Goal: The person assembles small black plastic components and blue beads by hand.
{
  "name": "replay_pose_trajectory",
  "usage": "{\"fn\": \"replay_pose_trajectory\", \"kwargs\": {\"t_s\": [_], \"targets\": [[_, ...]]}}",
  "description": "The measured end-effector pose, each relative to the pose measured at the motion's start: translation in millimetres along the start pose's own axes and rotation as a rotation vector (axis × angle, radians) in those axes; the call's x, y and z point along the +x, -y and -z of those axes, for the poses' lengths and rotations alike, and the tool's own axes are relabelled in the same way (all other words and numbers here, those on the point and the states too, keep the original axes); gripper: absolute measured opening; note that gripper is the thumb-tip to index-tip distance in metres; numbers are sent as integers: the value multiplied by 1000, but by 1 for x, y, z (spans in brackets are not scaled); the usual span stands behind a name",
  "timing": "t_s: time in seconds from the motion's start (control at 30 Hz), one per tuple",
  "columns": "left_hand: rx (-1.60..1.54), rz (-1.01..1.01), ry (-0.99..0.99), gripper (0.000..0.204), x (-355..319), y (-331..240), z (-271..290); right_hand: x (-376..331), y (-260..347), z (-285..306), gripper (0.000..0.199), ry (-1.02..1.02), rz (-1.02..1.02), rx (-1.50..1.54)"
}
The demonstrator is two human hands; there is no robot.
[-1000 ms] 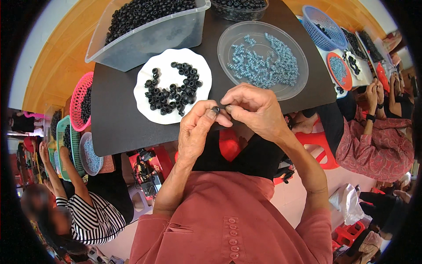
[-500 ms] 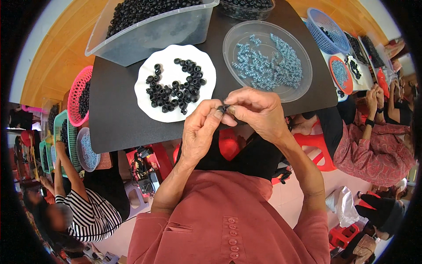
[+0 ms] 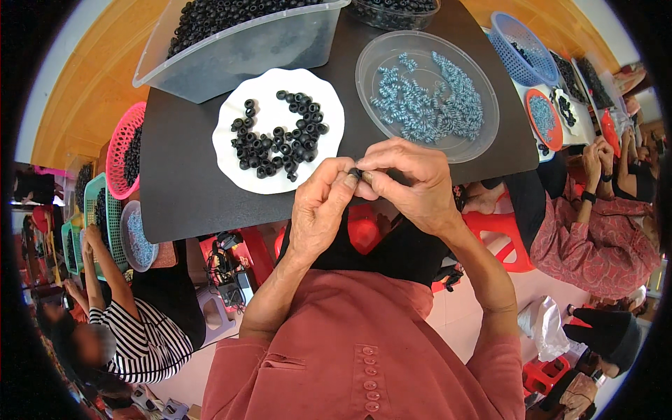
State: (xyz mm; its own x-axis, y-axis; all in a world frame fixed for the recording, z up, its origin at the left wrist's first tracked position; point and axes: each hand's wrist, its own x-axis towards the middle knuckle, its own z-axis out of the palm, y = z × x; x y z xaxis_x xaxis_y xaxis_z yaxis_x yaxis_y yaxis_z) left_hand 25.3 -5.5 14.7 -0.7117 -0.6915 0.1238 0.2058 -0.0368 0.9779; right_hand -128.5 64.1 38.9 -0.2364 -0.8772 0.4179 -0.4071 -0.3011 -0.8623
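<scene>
Your hands have barely shifted since before
Left hand (image 3: 318,210) and right hand (image 3: 413,185) pinch a small dark ring (image 3: 355,173) together, near the plate (image 3: 231,140)

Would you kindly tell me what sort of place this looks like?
Probably a small-parts assembly workshop: a white plate of black rings, a clear bowl of blue-grey screws, and co-workers at neighbouring tables.

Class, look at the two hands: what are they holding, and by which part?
A small dark piece, pinched between the fingertips of left hand and right hand; which part cannot be told.
</scene>
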Motion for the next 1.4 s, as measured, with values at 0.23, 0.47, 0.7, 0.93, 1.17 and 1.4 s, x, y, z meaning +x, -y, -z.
{"fn": "replay_pose_trajectory", "kwargs": {"t_s": [0.23, 0.47, 0.7, 0.93, 1.17, 1.4], "targets": [[53, 4, -4, 18, -1, -4, -3, -3, -2, 2, 17, 14, -66, 65], [23, 26, 36, 19, 0, 1, 1, -3, -2, 7, 18, 55, -36, 2], [32, 33, -5, 19, 0, -2, -3, -5, -7, -1, 18, 3, 33, -43], [50, 42, -24, 19, 0, 0, -2, -7, -3, -7, 19, -69, 90, -99], [-154, 43, 28, 21, 3, 4, 0, -6, -3, -2, 18, -28, 18, -59], [-161, 57, 37, 21, 4, 5, 1, -6, -4, -1, 19, -16, 10, 10]]}}
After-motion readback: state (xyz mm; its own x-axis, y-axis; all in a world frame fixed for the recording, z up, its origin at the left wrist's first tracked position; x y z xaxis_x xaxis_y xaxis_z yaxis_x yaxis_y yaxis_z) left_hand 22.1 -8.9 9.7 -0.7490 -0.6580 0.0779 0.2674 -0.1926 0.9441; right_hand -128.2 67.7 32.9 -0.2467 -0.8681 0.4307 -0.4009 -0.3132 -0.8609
